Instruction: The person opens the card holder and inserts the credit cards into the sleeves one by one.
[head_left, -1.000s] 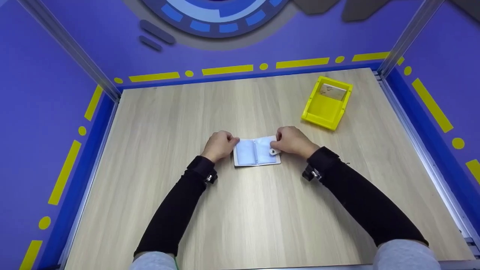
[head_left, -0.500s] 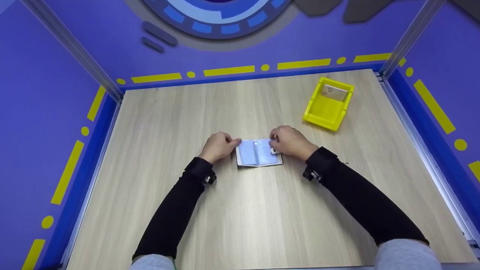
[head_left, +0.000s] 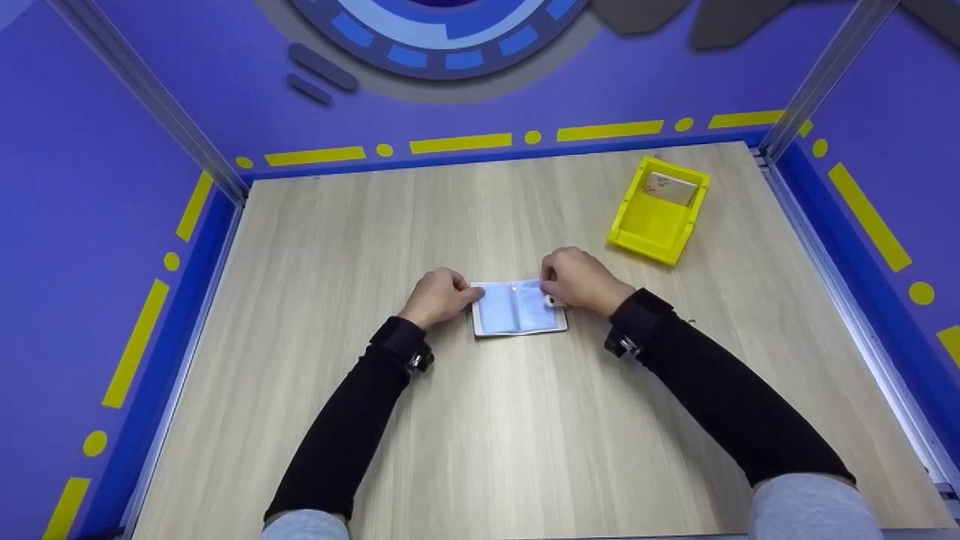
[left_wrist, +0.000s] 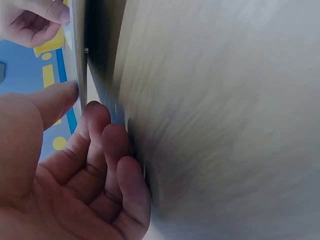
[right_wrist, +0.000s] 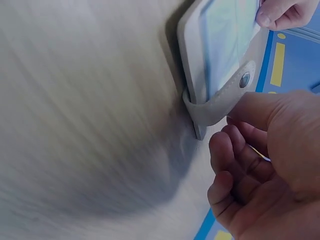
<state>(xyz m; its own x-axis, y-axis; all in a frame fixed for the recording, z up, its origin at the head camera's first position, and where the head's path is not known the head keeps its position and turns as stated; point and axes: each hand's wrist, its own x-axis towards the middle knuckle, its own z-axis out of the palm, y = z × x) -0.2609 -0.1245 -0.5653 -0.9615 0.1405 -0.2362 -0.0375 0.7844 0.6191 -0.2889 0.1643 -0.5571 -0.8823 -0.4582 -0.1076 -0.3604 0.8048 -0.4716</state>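
Observation:
A small card holder (head_left: pixel 497 309) lies spread open on the table, with clear bluish plastic sleeves inside pale covers. My left hand (head_left: pixel 436 296) pinches its left cover near the far corner. In the left wrist view the thumb (left_wrist: pixel 57 102) is on one face of the cover, with fingertips at the other. At the far right corner, my right hand (head_left: pixel 581 279) pinches the holder's edge with thumb and index finger. Beside that thumb a pale strap (right_wrist: pixel 220 102) with a metal snap curls round the right edge. The right index fingertip is partly hidden in the right wrist view.
A yellow bin (head_left: pixel 651 225) stands at the back right of the wooden table (head_left: pixel 360 240), with a pale printed card (head_left: pixel 670 188) leaning inside its far end. Blue panels (head_left: pixel 480 112) with yellow marks enclose the back and both sides.
The left thumb has slid slightly nearer along the holder's left edge. The right fingers have shifted a little left over the corner, covering more of the strap. The holder has hardly moved.

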